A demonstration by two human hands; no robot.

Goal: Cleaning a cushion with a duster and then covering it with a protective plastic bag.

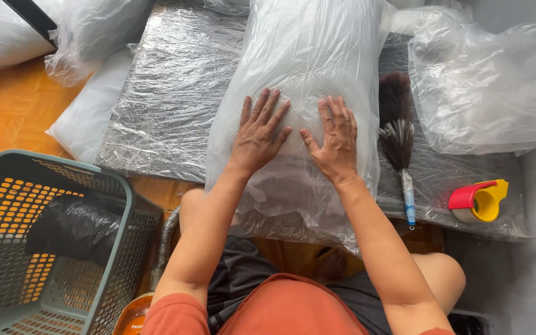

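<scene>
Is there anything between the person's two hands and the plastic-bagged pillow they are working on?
Nothing visible. The left hand and the right hand both lie flat, fingers spread, directly on the bagged pillow. The only layer between palms and pillow is its own clear plastic bag. The feather duster lies off to the right, apart from the hands.

Brown feather duster with a blue handle [399, 138] lies near the right edge of my plastic-wrapped grey board [169, 93]. Red-and-yellow tape dispenser [479, 201] at its front right corner. Grey-green perforated plastic basket [7, 180] on the floor, front left, black bag [72, 228] inside.
</scene>
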